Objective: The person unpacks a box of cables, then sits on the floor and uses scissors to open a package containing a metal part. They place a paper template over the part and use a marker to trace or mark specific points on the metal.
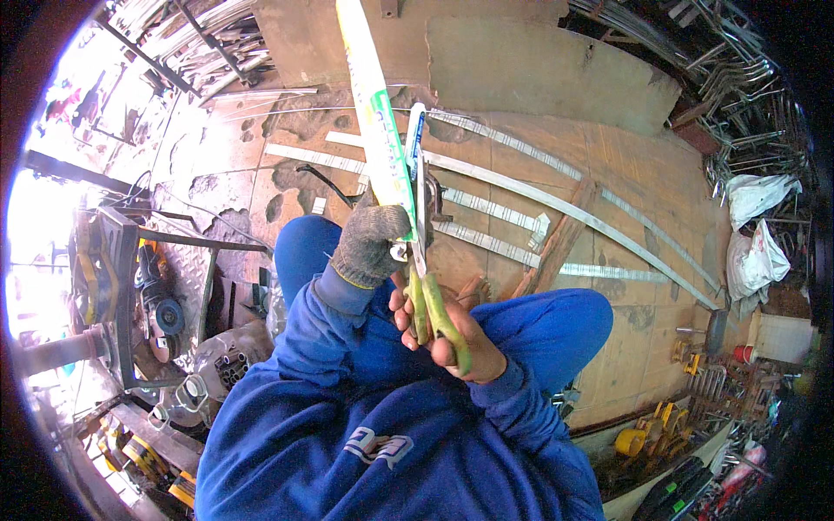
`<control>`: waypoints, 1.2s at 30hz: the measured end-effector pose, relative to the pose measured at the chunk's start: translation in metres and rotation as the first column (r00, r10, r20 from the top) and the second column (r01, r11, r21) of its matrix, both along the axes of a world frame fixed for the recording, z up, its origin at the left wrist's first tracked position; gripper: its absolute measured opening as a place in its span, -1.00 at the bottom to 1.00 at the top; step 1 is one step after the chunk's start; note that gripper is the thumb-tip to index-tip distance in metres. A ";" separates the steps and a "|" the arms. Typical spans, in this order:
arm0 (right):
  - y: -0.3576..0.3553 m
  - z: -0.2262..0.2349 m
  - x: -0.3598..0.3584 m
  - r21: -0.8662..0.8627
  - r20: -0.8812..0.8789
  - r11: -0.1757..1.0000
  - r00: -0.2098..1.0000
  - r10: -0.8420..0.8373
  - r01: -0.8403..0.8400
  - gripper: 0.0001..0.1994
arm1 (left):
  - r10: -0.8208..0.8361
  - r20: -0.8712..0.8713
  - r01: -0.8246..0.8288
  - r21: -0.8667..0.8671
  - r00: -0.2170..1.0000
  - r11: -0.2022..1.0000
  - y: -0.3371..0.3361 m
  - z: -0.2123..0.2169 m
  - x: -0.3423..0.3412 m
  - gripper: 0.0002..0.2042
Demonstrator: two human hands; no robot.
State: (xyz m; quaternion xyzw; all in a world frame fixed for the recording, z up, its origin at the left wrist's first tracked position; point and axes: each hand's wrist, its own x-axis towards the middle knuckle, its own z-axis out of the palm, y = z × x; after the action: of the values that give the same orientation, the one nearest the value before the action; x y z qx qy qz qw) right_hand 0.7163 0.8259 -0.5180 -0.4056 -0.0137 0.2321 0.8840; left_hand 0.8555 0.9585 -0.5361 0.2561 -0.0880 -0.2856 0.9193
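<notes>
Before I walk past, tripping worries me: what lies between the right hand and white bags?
Beyond the right hand, the head view shows the right knee, then pale strips on the floor.

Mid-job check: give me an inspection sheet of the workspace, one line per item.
Surface: tan floor, pitted in places; pale strips and a brown bar lie on it.
Job's things: long white-and-green packet; yellow-green-handled shears, blades alongside the packet, contact unclear.
Clutter: angle grinder at left; yellow hardware at lower right.
Hands: gray-gloved left hand grips the packet; bare right hand grips the shears' handles.
Cables: thin dark cable at left, ends unclear.
Surroundings: stacked metal bars upper left; bent metal rods upper right; white sacks at right.
</notes>
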 end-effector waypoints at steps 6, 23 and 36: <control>0.003 0.003 0.000 0.198 0.020 0.979 0.999 0.049 -0.052 0.00 | -0.024 0.004 0.024 -0.002 1.000 1.000 0.004 -0.016 0.000 -0.41; 0.006 0.005 -0.007 0.334 -0.171 0.914 0.939 0.298 -0.229 -0.31 | -0.094 0.097 0.112 -0.204 0.991 0.972 0.007 -0.021 -0.012 -0.58; 0.004 -0.016 -0.007 0.538 -0.089 0.802 0.928 0.362 -0.261 -0.33 | -0.165 0.189 0.170 -0.009 0.968 0.985 0.008 -0.024 -0.019 -0.64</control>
State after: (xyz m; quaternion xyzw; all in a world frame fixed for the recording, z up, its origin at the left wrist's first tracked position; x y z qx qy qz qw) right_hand 0.7090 0.8299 -0.5343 -0.1217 -0.0592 0.3993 0.9068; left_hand 0.8364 0.9668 -0.5598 0.2618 -0.1992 -0.3358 0.8826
